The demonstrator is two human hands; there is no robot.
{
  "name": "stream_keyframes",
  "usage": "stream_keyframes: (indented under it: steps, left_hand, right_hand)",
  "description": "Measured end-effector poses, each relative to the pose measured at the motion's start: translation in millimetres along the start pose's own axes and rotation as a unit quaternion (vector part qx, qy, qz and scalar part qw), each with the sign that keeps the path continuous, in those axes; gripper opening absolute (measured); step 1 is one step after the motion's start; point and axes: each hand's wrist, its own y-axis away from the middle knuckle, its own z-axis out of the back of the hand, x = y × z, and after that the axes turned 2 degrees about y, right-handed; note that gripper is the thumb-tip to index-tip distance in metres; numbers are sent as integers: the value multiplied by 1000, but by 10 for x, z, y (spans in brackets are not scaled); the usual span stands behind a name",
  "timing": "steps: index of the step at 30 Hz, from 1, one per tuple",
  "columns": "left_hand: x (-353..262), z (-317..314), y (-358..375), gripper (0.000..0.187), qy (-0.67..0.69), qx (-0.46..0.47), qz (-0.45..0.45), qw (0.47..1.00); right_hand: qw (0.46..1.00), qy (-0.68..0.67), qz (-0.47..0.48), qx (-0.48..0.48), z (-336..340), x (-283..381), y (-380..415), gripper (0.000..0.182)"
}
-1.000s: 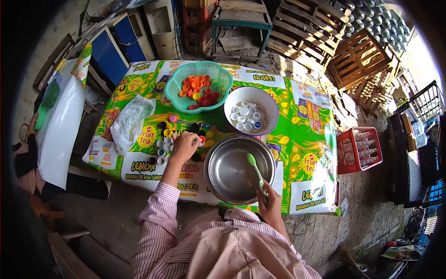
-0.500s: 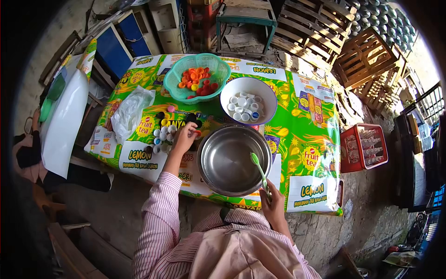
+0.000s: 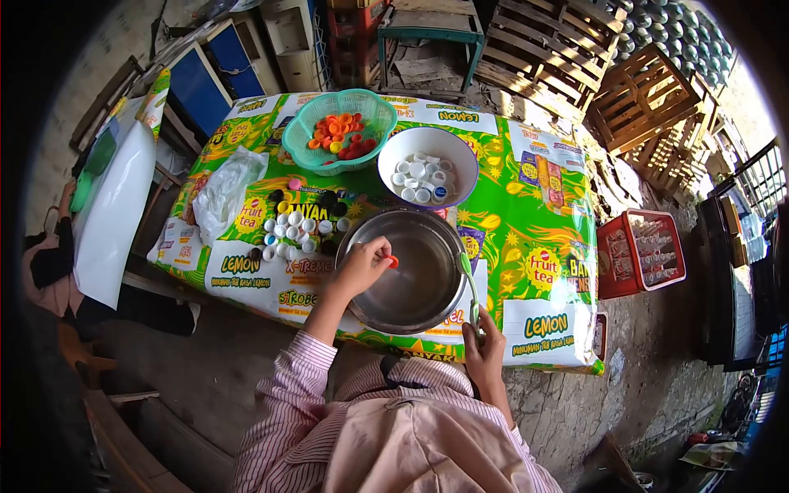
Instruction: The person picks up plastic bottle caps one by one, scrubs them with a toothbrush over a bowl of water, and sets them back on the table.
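My left hand [image 3: 360, 268] pinches an orange-red bottle cap [image 3: 392, 262] above the left part of a steel basin [image 3: 417, 297], which seems to hold some water. Down at the basin's right side, my right hand [image 3: 486, 348] grips a green-and-white toothbrush [image 3: 467, 268], its head up by the rim. Left of the basin lies a pile of mostly white bottle caps [image 3: 293, 232], with some black ones beside them. A white enamel bowl [image 3: 389, 158] behind the basin contains white caps. Orange, red and yellow caps lie in a turquoise plastic basket [image 3: 297, 154].
A crumpled clear plastic bag [image 3: 228, 193] lies on the left of the table, which has a printed green cover [image 3: 534, 222]. A red crate [image 3: 612, 255] stands on the floor at the right. Wooden pallets [image 3: 551, 49] lean at the back. Another person's dark clothing [image 3: 53, 259] shows at far left.
My left hand has moved right from the cap pile to over the basin, carrying the orange-red cap. The toothbrush has shifted from above the basin's inside to its right rim.
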Motion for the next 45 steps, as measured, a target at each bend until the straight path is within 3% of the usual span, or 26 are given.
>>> stream_keyframes:
  steps: [6,9,13,16,21,25,27,28,30,35,38,40,44,45]
  left_hand:
    - [217,-428,-124,8,-62,1,-3,998]
    - [235,-488,-129,10,-109,-6,-56,992]
    - [211,-454,-115,13,-74,40,-27,996]
    - [162,-437,-74,15,-30,43,-3,999]
    - [68,-419,-15,17,154,31,158,975]
    - [70,-440,79,22,288,-5,149,946]
    - [18,-436,127,30,450,-28,196,871]
    - [1,-429,129,30,451,-29,194,871]
    - [-7,-413,141,32,540,-15,224,811]
    - [53,-418,210,26,525,-30,194,829]
    - [-82,-365,217,26,530,-21,213,821]
    - [-114,-355,213,26,579,-12,214,787]
    - [7,-429,216,25,568,-14,181,803]
    - [-32,-435,203,27,402,-45,120,907]
  right_hand:
    - [999,11,-11,30,-14,125,-6,33]
    - [1000,9,8,23,-14,107,-32,34]
    - [1000,14,21,15,11,76,-48,34]
    - [999,14,29,12,0,54,-67,34]
    - [998,46,20,41,1,171,-123,33]
    - [989,112,64,65,-13,134,-156,36]
    - [980,139,127,57,-70,62,-184,43]
    - [980,141,128,57,-86,53,-179,43]
    - [982,125,113,82,-109,110,-177,46]
    - [978,139,118,103,-155,92,-160,47]
    - [977,149,82,128,-166,93,-139,48]
    - [980,125,105,117,-194,75,-136,48]
    - [978,144,75,130,-183,98,-119,48]
    - [980,140,88,110,-172,102,-124,47]
